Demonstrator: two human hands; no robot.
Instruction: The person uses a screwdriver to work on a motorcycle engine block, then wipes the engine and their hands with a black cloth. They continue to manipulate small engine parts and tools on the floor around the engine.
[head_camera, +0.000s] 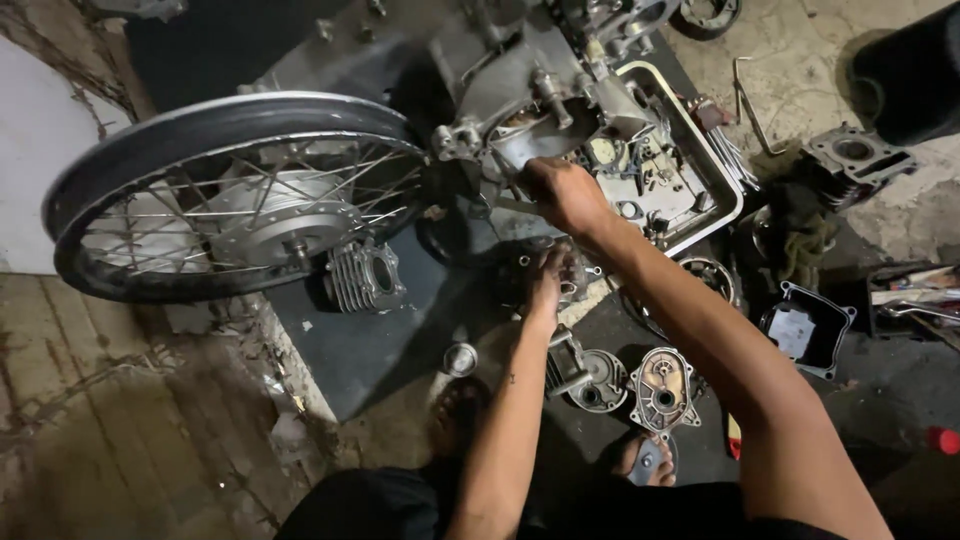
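Right hand clenched on grey metal engine casing, left hand gripping dark engine part below, spoked wheel far left, metal parts tray right.

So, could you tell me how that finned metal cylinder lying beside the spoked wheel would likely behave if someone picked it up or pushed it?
The finned cylinder looks like solid cast metal, so probably stiff and heavy for its size. It lies on its side on the dark mat, so a push might rock it, though its fins likely resist rolling. Its thin fins could chip if dropped.

right hand fingertips hidden — tray parts too small
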